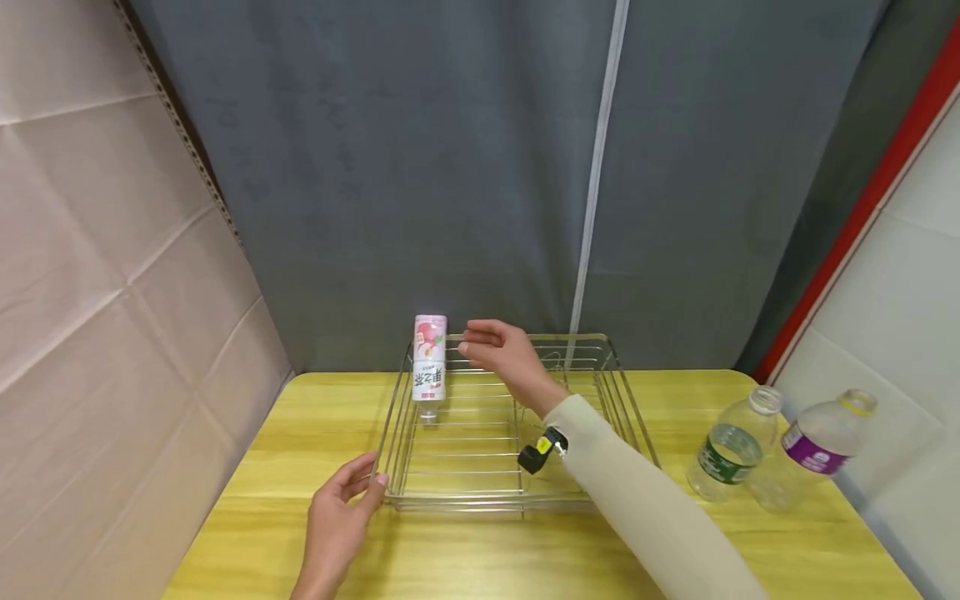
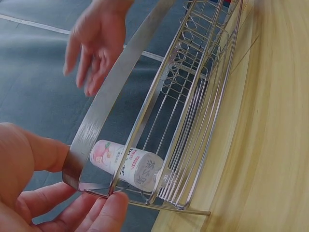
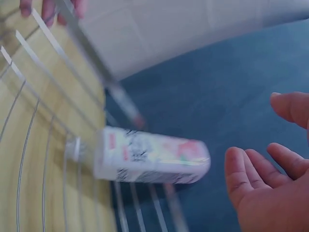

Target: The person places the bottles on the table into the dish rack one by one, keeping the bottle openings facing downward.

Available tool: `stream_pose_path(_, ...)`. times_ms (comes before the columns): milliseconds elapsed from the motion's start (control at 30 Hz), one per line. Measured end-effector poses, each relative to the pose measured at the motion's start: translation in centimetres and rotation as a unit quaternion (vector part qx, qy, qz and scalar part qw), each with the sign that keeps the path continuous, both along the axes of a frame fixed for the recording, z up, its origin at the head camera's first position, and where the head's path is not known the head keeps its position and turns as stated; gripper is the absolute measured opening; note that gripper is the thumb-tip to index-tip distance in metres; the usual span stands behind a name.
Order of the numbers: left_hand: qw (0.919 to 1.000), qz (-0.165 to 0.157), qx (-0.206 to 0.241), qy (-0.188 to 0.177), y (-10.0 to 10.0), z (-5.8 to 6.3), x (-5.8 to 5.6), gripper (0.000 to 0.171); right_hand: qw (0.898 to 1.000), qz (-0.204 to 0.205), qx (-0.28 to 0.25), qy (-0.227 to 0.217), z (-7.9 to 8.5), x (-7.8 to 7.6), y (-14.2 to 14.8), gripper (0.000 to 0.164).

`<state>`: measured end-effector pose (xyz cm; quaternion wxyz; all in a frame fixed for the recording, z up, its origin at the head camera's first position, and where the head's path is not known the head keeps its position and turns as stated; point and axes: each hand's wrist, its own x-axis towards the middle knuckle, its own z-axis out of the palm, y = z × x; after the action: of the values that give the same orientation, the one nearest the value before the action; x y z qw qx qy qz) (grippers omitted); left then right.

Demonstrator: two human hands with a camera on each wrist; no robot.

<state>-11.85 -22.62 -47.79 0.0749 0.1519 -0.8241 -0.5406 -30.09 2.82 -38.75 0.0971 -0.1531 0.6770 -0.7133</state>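
1. One corner of the wire rack (image 1: 465, 502), the near left one, is gripped by the left hand (image 1: 337, 517), with the rim held between thumb and fingers. If this corner is pulled or lifted unevenly, the rack could be twisted or slid across the table (image 1: 315, 417).

2. A small camera (image 1: 536, 456) is worn at the right wrist, over the rack. If the arm is lowered, the camera or the sleeve (image 1: 645, 492) could be caught on the wires.

3. Two clear bottles, one with a green label (image 1: 726, 457) and one with a purple label (image 1: 813, 450), are stood on the table to the right of the rack. If the forearm is swung outward, they could be knocked over.

4. The right hand (image 1: 506, 358) is held above the far part of the rack. Its fingers are slightly bent and parted from the thumb; nothing is gripped.

5. The pink-and-white bottle (image 1: 430, 358) is located at the rack's far left, neck down and base raised, near the right hand but not touched by it. Whether the neck is wedged between wires cannot be told. Tipping is judged the main risk, since the wide body is carried above a narrow neck.

6. If the bottle is tipped rearward, it could be dropped toward the grey curtain (image 1: 375, 167).
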Motion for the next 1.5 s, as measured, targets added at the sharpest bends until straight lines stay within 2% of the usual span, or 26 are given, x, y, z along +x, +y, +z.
stream_pose_path(133,0.9999,-0.011,0.013,-0.001,0.1,-0.1,-0.1,0.048,0.999,-0.002,-0.016,0.033,1.2,2.8,3.1,0.054)
stream_pose_path(233,0.9996,-0.023,0.019,0.004,0.2,-0.1,-0.2,0.048,0.997,-0.019,-0.016,0.072,1.9,5.1,5.9,0.054)
stream_pose_path(467,0.999,-0.042,0.015,0.008,0.2,-0.1,-0.5,0.051,0.98,-0.104,0.023,0.166,1.8,10.1,12.3,0.049)
stream_pose_path(633,0.9991,-0.041,0.008,-0.004,0.0,-0.3,-0.4,0.055,0.969,-0.157,0.04,0.186,1.4,12.9,15.9,0.048)
stream_pose_path(733,0.9995,-0.032,0.004,-0.002,-0.3,-0.4,-0.1,0.056,0.966,-0.174,0.037,0.187,1.3,14.0,17.3,0.048)
stream_pose_path(1000,0.9999,-0.011,0.004,-0.005,-1.2,-0.5,0.4,0.06,0.955,-0.221,0.036,0.192,0.6,16.0,20.3,0.049)
stream_pose_path(1133,0.9999,-0.006,0.002,-0.01,-1.7,-0.6,0.4,0.063,0.948,-0.248,0.002,0.198,-0.1,16.7,22.1,0.051)
stream_pose_path(1233,0.9999,-0.005,0.002,-0.009,-1.8,-0.7,0.5,0.063,0.935,-0.302,-0.016,0.186,-0.5,17.3,23.4,0.053)
stream_pose_path(1300,1.0,-0.002,0.004,-0.008,-1.8,-0.7,0.6,0.061,0.92,-0.352,-0.026,0.168,-0.8,17.8,24.4,0.055)
stream_pose_path(1400,1.0,-0.001,0.006,-0.005,-1.7,-0.6,0.6,0.059,0.891,-0.43,-0.031,0.147,-1.3,18.5,26.0,0.055)
stream_pose_path(1500,1.0,-0.004,0.006,-0.002,-1.6,-0.5,0.6,0.058,0.86,-0.486,-0.051,0.146,-2.3,19.2,27.6,0.052)
